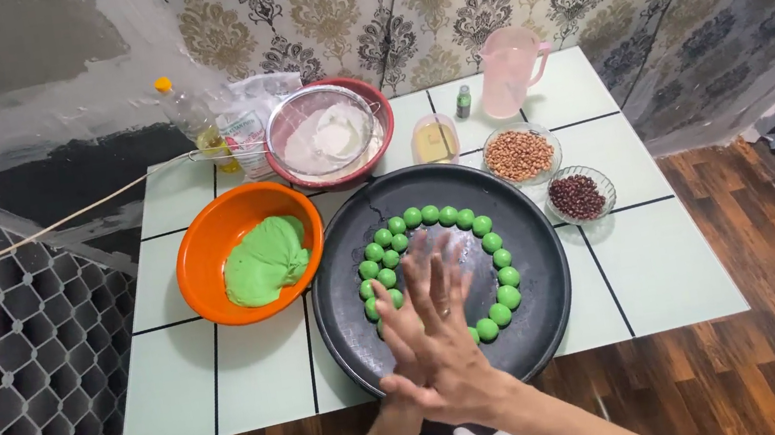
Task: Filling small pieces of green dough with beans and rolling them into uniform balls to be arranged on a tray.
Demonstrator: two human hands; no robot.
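Note:
My left hand [399, 329] and my right hand [460, 371] are pressed palm to palm over the near part of a round black tray [537, 257]. The fingers are spread and blurred. Anything between the palms is hidden. Several small green dough balls [448, 215] lie in a ring on the tray, and my hands cover the ring's near side. Left of the tray, an orange bowl [204, 235] holds a lump of green dough [262, 261].
All of this stands on a white tiled table [678, 268]. At the back are a red bowl with a sieve of flour [326, 137], an oil bottle [192, 124], a pink jug [509, 74] and a small green bottle [462, 101]. Glass dishes hold peanuts [518, 155] and red beans [577, 196].

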